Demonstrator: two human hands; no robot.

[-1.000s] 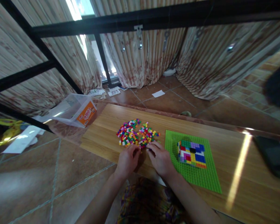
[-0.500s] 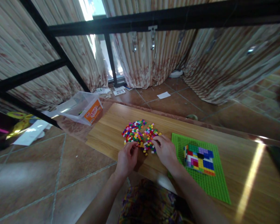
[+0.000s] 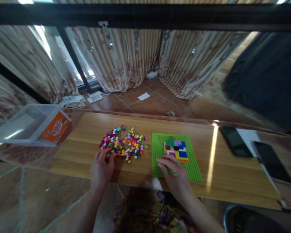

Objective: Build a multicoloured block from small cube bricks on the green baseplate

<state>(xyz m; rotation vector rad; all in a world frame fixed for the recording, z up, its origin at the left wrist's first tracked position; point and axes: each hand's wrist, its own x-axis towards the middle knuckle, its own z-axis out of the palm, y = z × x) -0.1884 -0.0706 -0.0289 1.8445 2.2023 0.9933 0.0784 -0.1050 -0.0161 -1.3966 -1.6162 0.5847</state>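
Small multicoloured toy bricks (image 3: 133, 145) lie in a loose pile on a wooden board. At the pile's near left edge is my left hand (image 3: 102, 170), its thumb and fingers curled together; what lies between them is too small to make out. My right hand (image 3: 174, 171) hovers over the near part of a green studded baseplate (image 3: 194, 170). Its thumb and index finger are pinched, and anything in the pinch is hidden. Just beyond those fingers a low, many-coloured brick build (image 3: 183, 153) stands on the baseplate, its near left side partly covered by my hand.
A clear plastic bin (image 3: 36, 129) with an orange label stands left of the wooden board (image 3: 77, 142). Two dark phones, one here (image 3: 235, 140), lie at the right beside white paper (image 3: 248, 137). A dark-clothed shape (image 3: 266, 77) fills the upper right.
My right hand has moved from the brick pile to the baseplate, in front of the build. My left hand stays by the pile. The view has turned right, bringing the phones into sight.
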